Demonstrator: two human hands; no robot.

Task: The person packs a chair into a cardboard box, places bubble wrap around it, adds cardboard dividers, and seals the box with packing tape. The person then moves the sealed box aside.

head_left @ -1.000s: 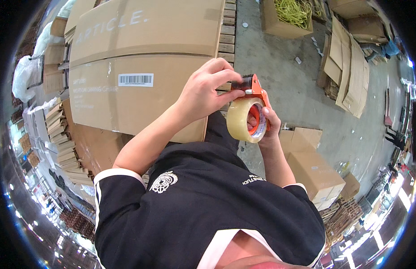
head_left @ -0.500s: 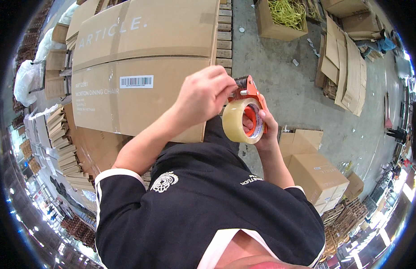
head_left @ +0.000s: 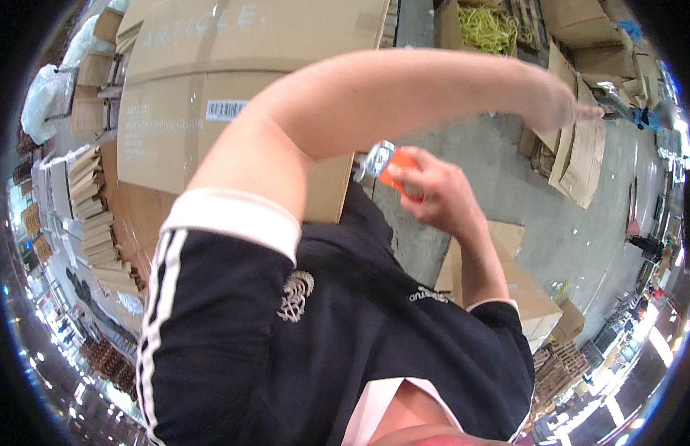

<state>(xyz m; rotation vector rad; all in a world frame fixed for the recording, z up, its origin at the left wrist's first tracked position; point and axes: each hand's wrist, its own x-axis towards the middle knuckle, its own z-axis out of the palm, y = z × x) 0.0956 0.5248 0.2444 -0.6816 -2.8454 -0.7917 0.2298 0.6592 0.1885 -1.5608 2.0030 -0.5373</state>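
Note:
My right hand [head_left: 441, 189] is closed round the orange tape dispenser [head_left: 401, 165] beside the big box's near right corner. The dispenser is turned, so its pale, shiny front end shows at the left and its tape roll is mostly out of sight. My left arm reaches across over the large brown cardboard box [head_left: 163, 152]. At its end, my left hand [head_left: 556, 104] is far out to the right, blurred by motion. Something like a fingertip points right from it, but the other fingers cannot be made out. No held object shows in it.
Flat cardboard sheets [head_left: 586, 160] are stacked on the right. A carton of yellow strapping [head_left: 487, 30] stands at the back. Closer in, a closed carton [head_left: 527, 293] is at my right. Folded cardboard [head_left: 96, 223] and plastic wrap [head_left: 44, 100] line the left.
My left hand has left the tape dispenser and swung far right across the view. My right hand has turned the dispenser, hiding most of its roll.

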